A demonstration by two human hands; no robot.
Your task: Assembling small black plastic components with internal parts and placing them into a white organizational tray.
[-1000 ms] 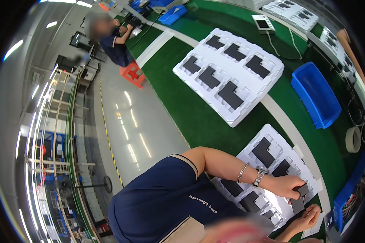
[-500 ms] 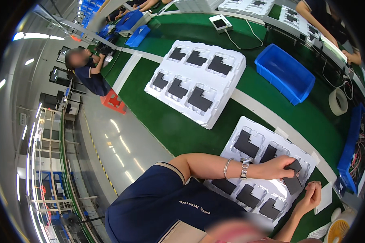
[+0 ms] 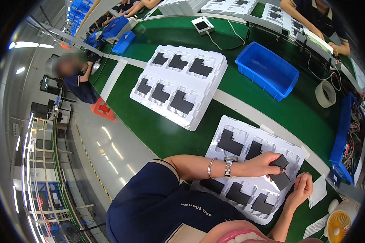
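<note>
My left hand (image 3: 260,167), with a watch and a bangle at its wrist, is closed on a black L-shaped piece (image 3: 280,181). It holds the piece over the right side of a white moulded tray (image 3: 293,151). Other black L-shaped pieces (image 3: 230,141) lie in the tray's pockets, and my left forearm covers part of it. Just right of the held piece, by the tray's edge, is my right hand (image 3: 303,189). Its fingers are curled together, and whether anything is between them is hidden.
A second white tray (image 3: 150,108) of black pieces lies farther off on the green table (image 3: 170,139). Beyond are a blue bin (image 3: 267,69), a tape roll (image 3: 325,94) and a small white device with a cable (image 3: 202,25). A yellow fan (image 3: 338,227) stands near right. Co-workers sit across.
The view has shifted, so the trays and bin appear farther left. My left hand still grips the black piece, which appears slightly turned. My right hand stays curled beside it.
</note>
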